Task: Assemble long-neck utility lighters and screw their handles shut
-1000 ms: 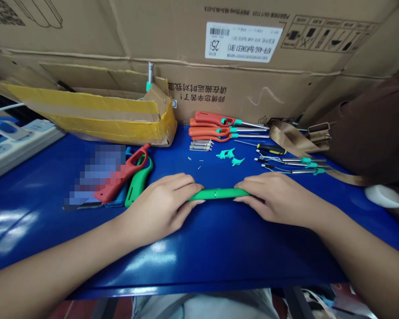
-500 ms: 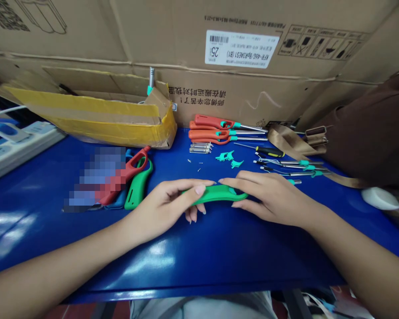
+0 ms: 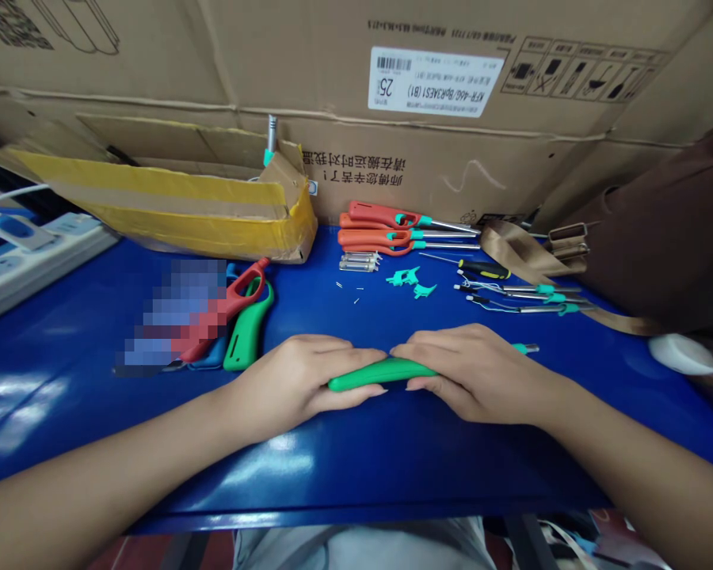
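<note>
Gripping the green lighter [image 3: 380,374] above the near middle of the bench [image 3: 356,475], the left hand [image 3: 300,376] and right hand [image 3: 481,376] both have their fingers clamped on it, and a metal tip [image 3: 532,349] shows just beyond the right hand. On the left, a red handle [image 3: 230,306] lies beside a green handle [image 3: 248,332]. Farther off, red lighters [image 3: 380,212] lie beyond clear tanks [image 3: 360,262] and teal triggers [image 3: 402,277], with a screwdriver [image 3: 490,270] to the right.

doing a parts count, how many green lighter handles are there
2: one green lighter handle held between left hand and right hand; a second green lighter handle on the blue tabletop, beside the red lighter handle. More could be hidden in the taped box.
</note>
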### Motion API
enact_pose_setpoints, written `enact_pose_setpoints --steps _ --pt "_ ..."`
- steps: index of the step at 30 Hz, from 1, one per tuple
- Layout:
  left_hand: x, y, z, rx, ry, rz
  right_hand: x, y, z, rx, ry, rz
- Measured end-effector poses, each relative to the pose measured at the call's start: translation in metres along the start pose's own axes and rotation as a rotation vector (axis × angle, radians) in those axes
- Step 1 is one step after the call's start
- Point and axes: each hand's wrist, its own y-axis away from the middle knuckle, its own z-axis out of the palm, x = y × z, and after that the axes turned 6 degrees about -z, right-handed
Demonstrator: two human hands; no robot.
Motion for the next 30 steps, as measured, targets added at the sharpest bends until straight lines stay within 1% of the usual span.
enact_pose_setpoints --steps 2,7,11,14,19,22,25,27,30 --pt "0.000 0.000 -0.001 -0.005 0.009 -0.004 -0.001 0.000 -0.001 -0.004 -0.002 0.006" --pt "0.000 -0.001 -0.005 -0.035 -0.016 -0.003 0.002 0.002 -0.006 -0.075 0.059 0.077" --pt "0.000 -0.001 -0.008 -0.016 -0.057 -0.009 0.008 0.008 -0.009 -0.089 0.159 0.099" --pt "0.000 0.000 -0.008 -0.014 -0.062 -0.023 0.009 0.009 -0.010 -0.106 0.187 0.106" --pt "0.001 0.001 -0.006 -0.028 -0.098 -0.041 0.011 0.006 -0.012 -0.130 0.122 0.119" --pt "0.002 0.000 -0.008 -0.031 -0.040 -0.045 0.011 0.006 -0.018 -0.156 0.060 0.149" --pt "0.004 -0.003 -0.011 -0.028 0.011 -0.090 0.011 0.007 -0.024 -0.168 0.053 0.187" --pt "0.005 -0.004 -0.012 -0.016 0.019 -0.114 0.010 0.008 -0.024 -0.182 0.087 0.180" --pt "0.005 -0.005 -0.012 -0.023 0.004 -0.109 0.007 0.008 -0.019 -0.180 0.159 0.125"
